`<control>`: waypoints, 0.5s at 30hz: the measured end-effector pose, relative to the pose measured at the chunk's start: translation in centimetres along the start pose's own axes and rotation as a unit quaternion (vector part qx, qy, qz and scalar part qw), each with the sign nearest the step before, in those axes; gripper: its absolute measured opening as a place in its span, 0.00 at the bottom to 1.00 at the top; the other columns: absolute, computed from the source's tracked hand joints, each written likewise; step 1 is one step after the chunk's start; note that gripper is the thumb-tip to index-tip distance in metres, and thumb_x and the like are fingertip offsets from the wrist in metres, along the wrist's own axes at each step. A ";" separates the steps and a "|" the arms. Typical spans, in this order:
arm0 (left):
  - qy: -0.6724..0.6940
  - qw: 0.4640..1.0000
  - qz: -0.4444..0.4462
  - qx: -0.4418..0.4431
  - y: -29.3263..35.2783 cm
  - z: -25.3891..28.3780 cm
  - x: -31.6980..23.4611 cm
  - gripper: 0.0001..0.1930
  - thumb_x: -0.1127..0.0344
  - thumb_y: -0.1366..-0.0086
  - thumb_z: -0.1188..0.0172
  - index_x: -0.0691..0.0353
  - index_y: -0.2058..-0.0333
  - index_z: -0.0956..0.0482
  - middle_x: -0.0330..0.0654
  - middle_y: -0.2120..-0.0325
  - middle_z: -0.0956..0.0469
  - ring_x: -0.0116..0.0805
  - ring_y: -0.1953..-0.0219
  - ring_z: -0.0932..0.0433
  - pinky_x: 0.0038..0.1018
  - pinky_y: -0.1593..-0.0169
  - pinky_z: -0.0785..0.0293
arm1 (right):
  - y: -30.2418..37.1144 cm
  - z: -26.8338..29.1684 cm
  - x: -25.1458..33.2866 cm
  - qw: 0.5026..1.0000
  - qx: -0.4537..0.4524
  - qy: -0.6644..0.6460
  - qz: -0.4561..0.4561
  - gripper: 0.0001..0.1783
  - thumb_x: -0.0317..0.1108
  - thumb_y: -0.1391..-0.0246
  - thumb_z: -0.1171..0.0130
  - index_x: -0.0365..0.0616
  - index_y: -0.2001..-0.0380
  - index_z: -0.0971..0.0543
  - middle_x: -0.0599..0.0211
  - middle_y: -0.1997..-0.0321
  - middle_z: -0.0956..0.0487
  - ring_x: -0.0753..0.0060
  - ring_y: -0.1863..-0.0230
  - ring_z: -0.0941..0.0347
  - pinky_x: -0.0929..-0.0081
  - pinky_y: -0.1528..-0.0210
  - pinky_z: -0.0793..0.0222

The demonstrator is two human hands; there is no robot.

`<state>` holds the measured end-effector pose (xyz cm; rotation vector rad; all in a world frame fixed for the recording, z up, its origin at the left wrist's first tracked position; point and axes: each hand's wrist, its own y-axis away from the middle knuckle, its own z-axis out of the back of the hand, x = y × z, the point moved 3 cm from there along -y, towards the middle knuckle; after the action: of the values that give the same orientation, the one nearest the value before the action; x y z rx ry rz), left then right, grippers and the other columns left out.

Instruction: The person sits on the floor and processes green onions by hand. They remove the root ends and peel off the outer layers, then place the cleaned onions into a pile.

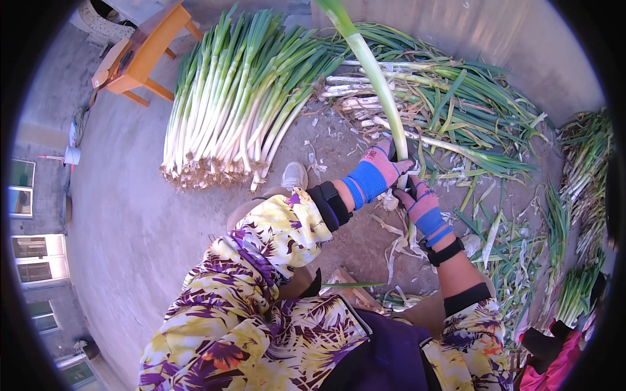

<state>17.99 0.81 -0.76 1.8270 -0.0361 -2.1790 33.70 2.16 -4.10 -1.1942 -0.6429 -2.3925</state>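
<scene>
At left I see a spread of white-stemmed leeks (231, 107) on the floor (120, 195). Next, my left grip (386, 161) is clasped around one long leek (376, 75), green end away, while my right grip (419, 201) pinches its root end; farther right lies a tangled leek pile (473, 107).

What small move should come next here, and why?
Probably a short peeling pull by the pink-and-blue-gloved right hand at the base of the long green-and-white stalk: the matching-gloved left hand grips it just above, the right fingertips are at that end, and pale papery scraps lie on the ground nearby.
</scene>
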 end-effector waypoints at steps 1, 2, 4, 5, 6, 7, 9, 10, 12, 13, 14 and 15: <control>-0.005 1.000 -0.001 -0.011 -0.4 0.7 -0.1 0.19 0.64 0.48 0.35 0.65 0.60 0.28 0.45 0.69 0.22 0.32 0.68 0.24 0.26 0.63 0.27 | 0.2 0.4 1.0 0.999 0.014 0.011 0.047 0.20 0.42 0.50 0.42 0.41 0.56 0.28 0.53 0.69 0.22 0.56 0.72 0.24 0.67 0.68 0.29; -0.010 1.000 -0.001 -0.022 -0.7 1.4 -0.1 0.16 0.65 0.47 0.35 0.64 0.61 0.27 0.42 0.70 0.22 0.28 0.70 0.24 0.23 0.65 0.27 | 0.2 0.2 0.4 0.995 0.033 0.079 0.057 0.20 0.43 0.49 0.43 0.41 0.57 0.27 0.52 0.68 0.22 0.54 0.70 0.24 0.65 0.66 0.29; 0.015 0.998 -0.044 -0.047 -2.4 3.8 0.3 0.14 0.72 0.46 0.38 0.66 0.61 0.28 0.41 0.69 0.22 0.28 0.70 0.23 0.21 0.65 0.27 | -0.1 0.1 -2.8 0.972 0.067 0.213 0.077 0.20 0.45 0.49 0.45 0.43 0.57 0.27 0.50 0.66 0.22 0.50 0.67 0.25 0.62 0.63 0.30; 0.039 0.997 -0.062 -0.034 -3.5 5.1 0.5 0.18 0.68 0.48 0.36 0.66 0.59 0.28 0.46 0.69 0.22 0.33 0.69 0.23 0.26 0.64 0.26 | 0.0 0.0 -4.8 0.964 0.054 0.249 0.078 0.20 0.47 0.48 0.46 0.45 0.57 0.26 0.50 0.65 0.22 0.48 0.64 0.26 0.60 0.60 0.31; 0.061 0.995 -0.075 -0.028 -3.9 7.1 0.5 0.23 0.64 0.50 0.34 0.67 0.57 0.28 0.50 0.69 0.22 0.39 0.68 0.23 0.31 0.63 0.26 | 0.2 0.2 -5.1 0.967 0.069 0.236 0.069 0.20 0.47 0.49 0.46 0.46 0.57 0.26 0.51 0.65 0.22 0.48 0.63 0.26 0.60 0.60 0.31; 0.046 0.995 -0.082 -0.036 -4.4 8.9 0.1 0.22 0.64 0.50 0.34 0.66 0.57 0.28 0.50 0.68 0.22 0.38 0.68 0.23 0.30 0.62 0.26 | 0.4 0.6 -5.4 0.969 0.079 0.226 0.056 0.20 0.47 0.49 0.46 0.46 0.58 0.26 0.51 0.65 0.22 0.48 0.63 0.27 0.61 0.59 0.31; -0.014 0.990 -0.101 -0.093 -4.3 12.7 -1.1 0.21 0.65 0.50 0.34 0.65 0.57 0.26 0.48 0.67 0.22 0.36 0.68 0.23 0.28 0.62 0.27 | 1.1 1.2 -4.0 0.971 0.086 0.216 0.045 0.20 0.47 0.49 0.45 0.47 0.58 0.26 0.52 0.65 0.22 0.48 0.62 0.27 0.60 0.59 0.31; -0.055 0.983 -0.117 -0.133 -4.3 14.2 -2.1 0.20 0.66 0.49 0.34 0.64 0.58 0.26 0.48 0.67 0.21 0.35 0.68 0.23 0.27 0.63 0.27 | 1.3 1.8 -4.2 0.971 0.071 0.224 0.037 0.19 0.47 0.49 0.45 0.48 0.58 0.26 0.53 0.65 0.22 0.48 0.62 0.27 0.60 0.59 0.31; -0.152 0.974 -0.069 -0.151 -3.0 17.2 -5.2 0.20 0.66 0.48 0.34 0.64 0.56 0.26 0.46 0.68 0.21 0.32 0.70 0.23 0.25 0.64 0.28 | 1.4 3.0 -5.0 0.971 0.045 0.231 0.025 0.18 0.46 0.49 0.45 0.49 0.59 0.25 0.53 0.65 0.22 0.49 0.62 0.27 0.60 0.59 0.31; -0.110 0.978 -0.066 -0.163 -2.9 20.0 -4.1 0.21 0.66 0.48 0.35 0.64 0.55 0.26 0.45 0.69 0.21 0.31 0.71 0.23 0.24 0.64 0.28 | 1.3 3.2 -4.3 0.972 0.050 0.229 0.015 0.16 0.45 0.49 0.45 0.49 0.60 0.25 0.53 0.65 0.22 0.49 0.63 0.26 0.60 0.60 0.31; -0.069 0.980 -0.061 -0.174 -3.0 23.1 -2.5 0.21 0.66 0.47 0.35 0.64 0.55 0.27 0.44 0.70 0.21 0.29 0.71 0.24 0.23 0.64 0.28 | 1.2 3.4 -3.6 0.976 0.052 0.209 0.028 0.16 0.44 0.49 0.45 0.49 0.60 0.25 0.53 0.65 0.22 0.48 0.63 0.26 0.60 0.61 0.31; -0.082 0.975 -0.056 -0.198 -3.2 25.3 -1.7 0.19 0.69 0.45 0.37 0.65 0.54 0.27 0.43 0.71 0.21 0.28 0.72 0.24 0.22 0.66 0.28 | 1.3 4.0 -3.2 0.979 0.044 0.196 0.032 0.16 0.44 0.49 0.45 0.49 0.60 0.25 0.53 0.66 0.22 0.48 0.63 0.26 0.60 0.61 0.31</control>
<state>-6.90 -0.02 5.04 1.4584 0.4444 -2.2099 38.71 3.78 -4.31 -0.6658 -0.5629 -2.4187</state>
